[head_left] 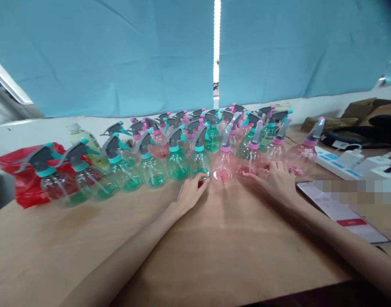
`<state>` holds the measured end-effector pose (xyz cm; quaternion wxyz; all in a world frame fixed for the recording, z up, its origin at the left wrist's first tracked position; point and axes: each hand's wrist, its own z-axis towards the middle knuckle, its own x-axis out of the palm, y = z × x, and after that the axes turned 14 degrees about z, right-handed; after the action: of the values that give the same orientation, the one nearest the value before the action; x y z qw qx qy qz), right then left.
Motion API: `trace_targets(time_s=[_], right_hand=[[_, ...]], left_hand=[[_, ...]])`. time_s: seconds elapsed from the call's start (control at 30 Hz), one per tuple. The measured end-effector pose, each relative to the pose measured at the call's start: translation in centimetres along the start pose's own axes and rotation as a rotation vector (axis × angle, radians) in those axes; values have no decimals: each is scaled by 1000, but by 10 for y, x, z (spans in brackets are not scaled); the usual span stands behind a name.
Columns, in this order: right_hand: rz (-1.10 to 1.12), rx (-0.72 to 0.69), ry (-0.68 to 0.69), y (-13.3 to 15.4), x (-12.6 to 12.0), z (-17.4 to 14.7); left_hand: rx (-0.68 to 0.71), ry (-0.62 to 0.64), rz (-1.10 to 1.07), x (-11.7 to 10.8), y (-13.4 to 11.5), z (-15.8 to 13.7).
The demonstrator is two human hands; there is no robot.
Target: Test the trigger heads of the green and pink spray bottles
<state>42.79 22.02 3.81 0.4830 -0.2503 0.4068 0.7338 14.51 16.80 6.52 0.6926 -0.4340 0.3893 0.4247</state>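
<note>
Spray bottles stand upright in a front row, green ones with teal collars on the left and pink ones with pink collars on the right. My left hand [193, 189] rests at the foot of a green spray bottle [200, 161], thumb and forefinger slightly apart with nothing visible between them. To its right stands a pink spray bottle [223, 164]. My right hand [278, 181] is spread, its thumb reaching left towards the base of another pink spray bottle [249, 158] and its fingers before a further pink spray bottle [274, 151]. I cannot tell whether either hand touches them.
More green and pink spray bottles [211, 137] crowd behind the front row. A red plastic bag [22, 187] and a pale bottle [83, 136] are at left. At right lie a phone [342, 211], a white power strip [333, 162] with plugs, and brown cardboard [358, 111]. Blue curtains [134, 55] hang behind.
</note>
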Motion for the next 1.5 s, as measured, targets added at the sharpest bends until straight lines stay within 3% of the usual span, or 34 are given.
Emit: trace_targets(time_s=[0.3, 0.57, 0.77, 0.9, 1.23, 1.4, 1.5], right_hand=[[31, -64, -37, 1, -1, 5], [19, 32, -21, -35, -32, 6], [132, 129, 55, -50, -28, 23], [156, 118, 86, -53, -23, 30], [67, 70, 128, -42, -27, 27], [93, -57, 143, -7, -47, 2], [239, -116, 194, 28, -55, -12]], left_hand=[[198, 68, -63, 16, -36, 8], [139, 48, -114, 33, -46, 36], [119, 37, -142, 33, -46, 38], [130, 34, -153, 29, -45, 32], [59, 38, -134, -1, -36, -12], [-161, -131, -96, -41, -4, -25], [-310, -277, -85, -64, 16, -24]])
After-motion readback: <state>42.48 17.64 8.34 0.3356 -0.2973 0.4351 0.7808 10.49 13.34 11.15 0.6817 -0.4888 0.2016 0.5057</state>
